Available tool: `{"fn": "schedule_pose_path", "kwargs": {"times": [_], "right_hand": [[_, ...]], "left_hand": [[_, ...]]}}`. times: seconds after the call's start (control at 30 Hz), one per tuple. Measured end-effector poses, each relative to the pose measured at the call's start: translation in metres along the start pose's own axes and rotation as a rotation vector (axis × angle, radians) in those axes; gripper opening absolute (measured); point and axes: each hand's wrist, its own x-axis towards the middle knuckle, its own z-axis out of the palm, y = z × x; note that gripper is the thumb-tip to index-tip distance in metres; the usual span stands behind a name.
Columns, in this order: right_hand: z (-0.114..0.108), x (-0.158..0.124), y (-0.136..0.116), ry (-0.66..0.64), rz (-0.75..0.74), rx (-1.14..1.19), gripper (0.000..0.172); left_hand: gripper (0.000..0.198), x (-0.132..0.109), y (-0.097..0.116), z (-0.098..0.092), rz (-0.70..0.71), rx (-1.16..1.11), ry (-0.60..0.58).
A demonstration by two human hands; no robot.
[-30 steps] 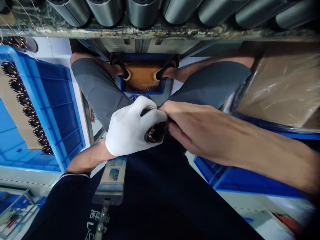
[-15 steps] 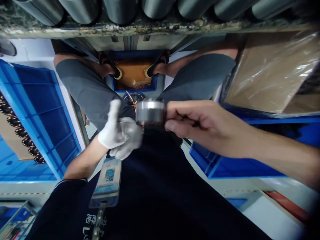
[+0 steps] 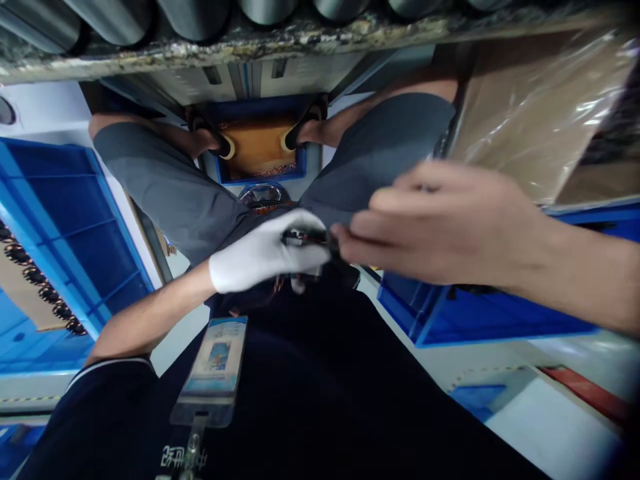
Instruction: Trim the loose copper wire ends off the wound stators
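Observation:
My left hand (image 3: 257, 255), in a white glove, is closed around a small cylindrical metal part (image 3: 301, 237) above my lap. Its fingers cover most of the part; a dark, shiny strip shows between them. My bare right hand (image 3: 445, 230) is just to the right, smeared by motion. Its thumb and fingers are pinched together close to the part's right end. Whether they touch the part or hold something small is hidden.
Metal cylinders (image 3: 193, 17) line the worn bench edge (image 3: 280, 43) ahead. A blue crate (image 3: 75, 193) and copper-wound parts (image 3: 47, 293) are at left. Plastic-covered cardboard (image 3: 520, 127) lies at right above a blue bin (image 3: 480, 320). A blue tray (image 3: 260, 175) sits between my feet.
The cylindrical part has gone from my right hand's grip into my left hand's. My left hand, open before, has moved right and closed around it. The view has shifted slightly.

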Motion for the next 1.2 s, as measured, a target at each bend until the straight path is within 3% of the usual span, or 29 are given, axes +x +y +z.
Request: {"fn": "schedule_pose_path", "kwargs": {"times": [0.07,0.1,0.17,0.23,0.27,0.33,0.4,0.47,0.53,0.6,0.63,0.7,0.73,0.77,0.83,0.9,0.93,1.0,1.07,1.13,1.2], "right_hand": [[-0.004,-0.009,0.005,0.044,0.083,0.005,0.047],[-0.004,-0.012,0.007,0.021,0.141,0.117,0.056],[0.000,-0.014,0.010,-0.137,0.246,0.528,0.071],[0.009,-0.011,0.010,-0.361,0.343,1.001,0.050],[0.015,-0.008,0.009,-0.446,0.389,1.183,0.041],[0.025,-0.002,0.005,-0.469,0.421,1.322,0.043],[0.029,0.002,-0.001,-0.295,0.324,1.083,0.045],[0.026,0.004,-0.005,-0.098,0.146,0.639,0.045],[0.016,0.005,-0.006,0.005,-0.004,0.311,0.050],[0.004,0.005,-0.002,0.053,-0.049,0.218,0.050],[-0.001,0.004,0.002,0.066,-0.019,0.245,0.042],[-0.008,0.004,0.010,0.012,0.114,0.411,0.033],[-0.007,0.004,0.013,-0.074,0.209,0.583,0.043],[-0.004,0.005,0.015,-0.188,0.295,0.798,0.053],[0.008,0.006,0.016,-0.417,0.412,1.244,0.056],[0.025,0.006,0.012,-0.547,0.481,1.533,0.044],[0.033,0.006,0.010,-0.548,0.496,1.597,0.039],[0.041,0.006,0.003,-0.438,0.490,1.530,0.037],[0.040,0.007,-0.005,-0.242,0.354,1.152,0.035],[0.033,0.008,-0.012,-0.060,0.164,0.698,0.027],[0.028,0.007,-0.014,0.081,0.006,0.372,0.027]], "left_hand": [[0.043,-0.008,0.000,-0.001,0.291,0.498,0.225],[0.042,-0.010,0.001,-0.001,0.445,0.738,0.295],[0.026,-0.013,0.005,-0.002,0.600,0.989,0.328],[0.011,-0.013,0.013,-0.001,0.613,1.008,0.304],[0.014,-0.013,0.018,0.000,0.599,0.984,0.298],[0.019,-0.013,0.024,0.002,0.600,0.963,0.273],[0.020,-0.013,0.026,0.002,0.548,0.899,0.259],[0.025,-0.013,0.023,0.000,0.358,0.719,0.187],[0.018,-0.015,0.017,-0.001,0.146,0.488,0.052],[0.018,-0.018,0.010,-0.003,0.105,0.396,0.051],[0.025,-0.020,0.008,-0.004,0.169,0.429,0.134],[0.050,-0.023,0.006,-0.006,0.365,0.593,0.315],[0.051,-0.023,0.007,-0.008,0.485,0.701,0.348],[0.041,-0.023,0.009,-0.010,0.585,0.788,0.328],[0.013,-0.021,0.015,-0.012,0.676,0.863,0.248],[0.013,-0.018,0.020,-0.013,0.687,0.891,0.202],[0.012,-0.018,0.021,-0.012,0.677,0.911,0.196],[0.007,-0.020,0.020,-0.011,0.666,0.965,0.205],[0.020,-0.027,0.016,-0.009,0.621,0.963,0.278],[0.040,-0.037,0.012,-0.008,0.442,0.816,0.323],[0.049,-0.049,0.010,-0.009,0.212,0.577,0.283]]}}
